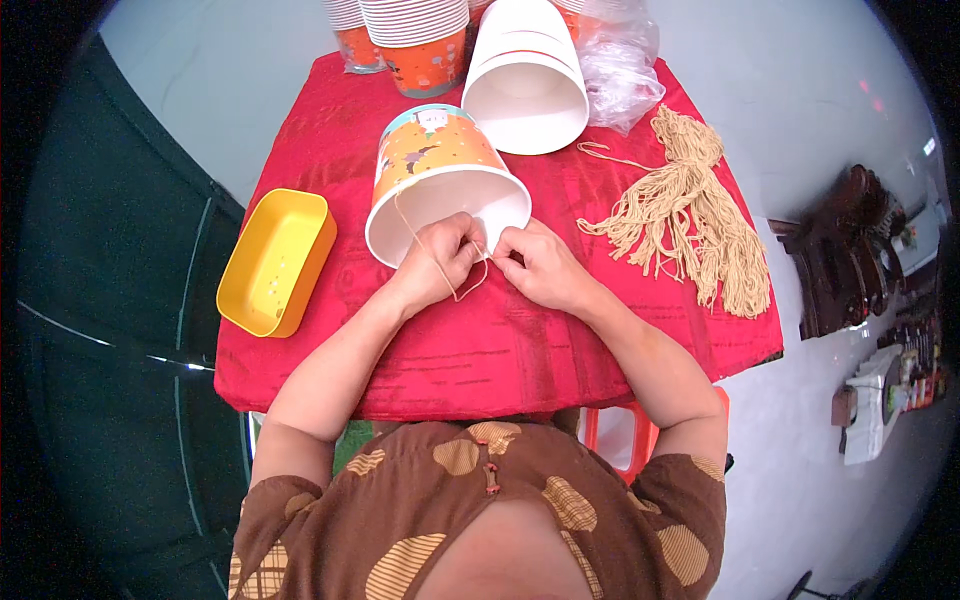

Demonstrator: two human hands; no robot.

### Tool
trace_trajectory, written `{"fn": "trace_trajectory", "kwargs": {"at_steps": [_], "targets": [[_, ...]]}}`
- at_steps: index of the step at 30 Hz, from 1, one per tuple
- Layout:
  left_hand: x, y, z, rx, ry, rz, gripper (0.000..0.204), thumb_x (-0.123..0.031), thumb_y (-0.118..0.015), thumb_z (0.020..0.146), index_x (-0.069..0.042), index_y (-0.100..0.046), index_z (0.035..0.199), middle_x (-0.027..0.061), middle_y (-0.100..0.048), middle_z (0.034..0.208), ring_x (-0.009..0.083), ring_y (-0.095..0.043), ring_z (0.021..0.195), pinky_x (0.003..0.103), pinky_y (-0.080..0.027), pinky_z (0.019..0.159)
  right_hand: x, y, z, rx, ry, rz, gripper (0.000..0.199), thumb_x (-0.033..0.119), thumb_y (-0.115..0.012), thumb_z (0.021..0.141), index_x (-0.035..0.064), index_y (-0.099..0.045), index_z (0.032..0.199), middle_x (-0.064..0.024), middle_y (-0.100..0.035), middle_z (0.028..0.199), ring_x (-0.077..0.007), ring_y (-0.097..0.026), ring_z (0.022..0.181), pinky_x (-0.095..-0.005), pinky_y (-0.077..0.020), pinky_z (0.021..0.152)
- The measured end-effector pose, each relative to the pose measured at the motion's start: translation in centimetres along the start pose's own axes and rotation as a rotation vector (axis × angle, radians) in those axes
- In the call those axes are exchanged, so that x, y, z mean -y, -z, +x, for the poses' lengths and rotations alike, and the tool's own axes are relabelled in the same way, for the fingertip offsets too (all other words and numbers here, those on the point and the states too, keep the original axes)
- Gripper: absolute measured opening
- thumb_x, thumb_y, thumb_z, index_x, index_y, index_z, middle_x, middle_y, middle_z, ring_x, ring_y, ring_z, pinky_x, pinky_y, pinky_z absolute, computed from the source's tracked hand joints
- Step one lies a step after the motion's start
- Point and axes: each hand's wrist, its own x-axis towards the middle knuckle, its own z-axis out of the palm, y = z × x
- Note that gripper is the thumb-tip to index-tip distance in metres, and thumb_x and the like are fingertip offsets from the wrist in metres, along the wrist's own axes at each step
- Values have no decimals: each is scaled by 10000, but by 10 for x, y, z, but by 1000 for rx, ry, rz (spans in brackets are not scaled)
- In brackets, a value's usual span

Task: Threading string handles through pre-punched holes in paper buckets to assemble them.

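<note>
A paper bucket (437, 155) with an orange printed wall and white inside lies on its side, its mouth toward me. From its rim hangs a thin tan string (440, 270), which runs across my left hand and loops down below it. Just in front of the mouth, my left hand (440, 258) pinches the string between thumb and fingers. Close beside it, my right hand (542, 266) is closed in a pinch on the string too. The fingers hide the exact spot where the strands meet.
A bundle of tan strings (690, 215) lies at the right. At the left stands a yellow plastic tub (317, 262). Behind are nested white buckets (527, 100) on their side, stacked orange buckets (425, 60) and a clear plastic bag (622, 75), all on a red cloth (300, 375).
</note>
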Motion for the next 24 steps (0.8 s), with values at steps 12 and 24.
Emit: {"fn": "trace_trajectory", "kwargs": {"at_steps": [12, 24], "targets": [[3, 4, 3, -28, 45, 60, 83, -56, -557, 839, 11, -604, 822, 206, -635, 772, 348, -638, 758, 426, -491, 692, 1, 3, 2, 91, 68, -145, 55, -4, -594, 743, -7, -557, 783, -218, -553, 800, -392, -541, 812, -480, -452, 728], [-12, 7, -6, 101, -16, -287, 146, -113, -638, 858, -21, -566, 770, -5, -551, 671, 85, -490, 636, 260, -415, 557, -3, 17, 4, 260, -14, 111, 53, 29, -609, 810, 40, -576, 850, -106, -568, 842, -258, -547, 836, -357, -453, 732]]}}
